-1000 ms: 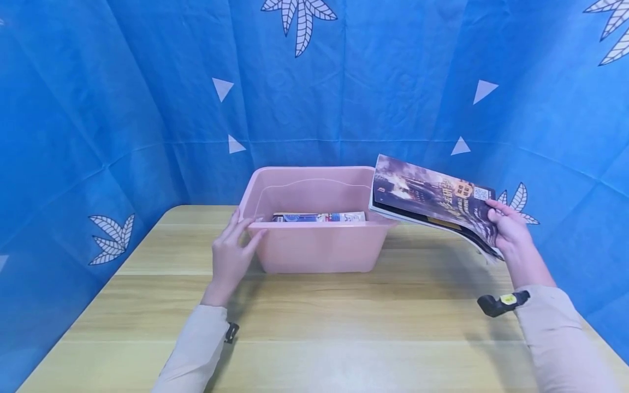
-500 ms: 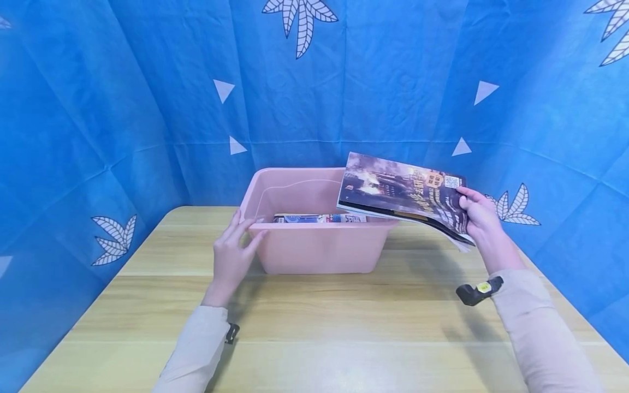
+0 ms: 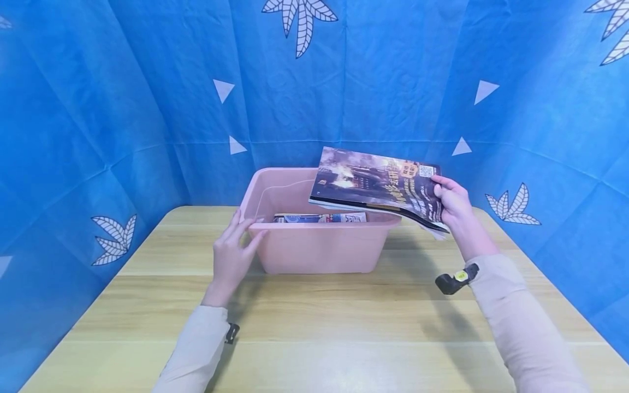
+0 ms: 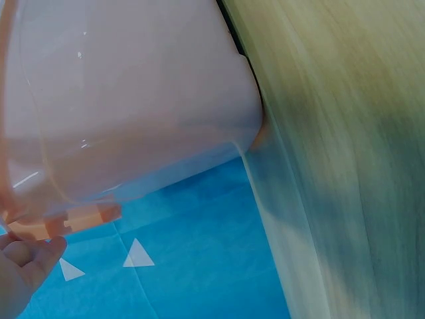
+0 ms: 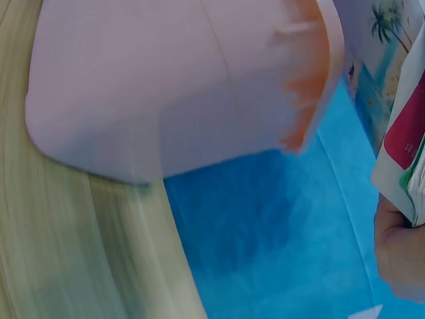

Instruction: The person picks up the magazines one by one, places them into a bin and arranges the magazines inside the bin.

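My right hand (image 3: 453,202) grips the right end of a thin stack of magazines (image 3: 375,183). The top one has a dark purple cover with a fiery scene and a QR code. From below, the right wrist view shows a palm-tree picture and a white and red cover (image 5: 408,126). The stack hangs tilted over the right half of a pink plastic bin (image 3: 321,248). At the bin's front left corner my left hand (image 3: 232,256) holds the rim, thumb at the front. Inside lies a colourful printed item (image 3: 319,218), mostly hidden by the front wall.
The bin stands towards the back of a wooden table (image 3: 314,322). Behind it and at both sides hangs a blue cloth (image 3: 393,82) with white leaves and triangles.
My right hand has carried the magazines leftward, from beside the bin's right edge to above its right half. My left hand and the bin have stayed in place.
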Motion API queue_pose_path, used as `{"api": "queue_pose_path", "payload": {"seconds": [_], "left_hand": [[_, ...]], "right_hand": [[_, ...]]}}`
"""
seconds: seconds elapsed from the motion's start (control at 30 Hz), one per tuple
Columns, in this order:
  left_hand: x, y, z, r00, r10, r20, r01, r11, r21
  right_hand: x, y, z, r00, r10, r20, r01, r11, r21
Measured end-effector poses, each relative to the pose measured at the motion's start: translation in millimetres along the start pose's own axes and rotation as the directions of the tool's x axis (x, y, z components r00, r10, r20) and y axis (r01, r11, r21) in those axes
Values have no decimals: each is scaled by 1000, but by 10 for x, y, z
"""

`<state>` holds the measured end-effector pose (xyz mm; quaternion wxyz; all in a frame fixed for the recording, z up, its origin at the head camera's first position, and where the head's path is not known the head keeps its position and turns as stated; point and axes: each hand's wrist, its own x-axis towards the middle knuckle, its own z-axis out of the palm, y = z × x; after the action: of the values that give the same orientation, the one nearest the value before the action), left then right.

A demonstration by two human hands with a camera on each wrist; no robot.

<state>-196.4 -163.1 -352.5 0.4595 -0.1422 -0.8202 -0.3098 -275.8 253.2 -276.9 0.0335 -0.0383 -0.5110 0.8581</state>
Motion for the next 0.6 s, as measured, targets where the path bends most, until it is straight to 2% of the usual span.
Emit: {"api": "queue_pose_path", "payload": {"seconds": [0.37, 0.6], "left_hand": [[-10, 2, -4, 1000, 5, 2, -5, 1000, 9], [-16, -3, -2, 1000, -8, 6, 8, 1000, 1]], "right_hand": [[147, 96, 409, 999, -31, -39, 26, 993, -118], [225, 172, 685, 997, -50, -55, 41, 989, -140]]}}
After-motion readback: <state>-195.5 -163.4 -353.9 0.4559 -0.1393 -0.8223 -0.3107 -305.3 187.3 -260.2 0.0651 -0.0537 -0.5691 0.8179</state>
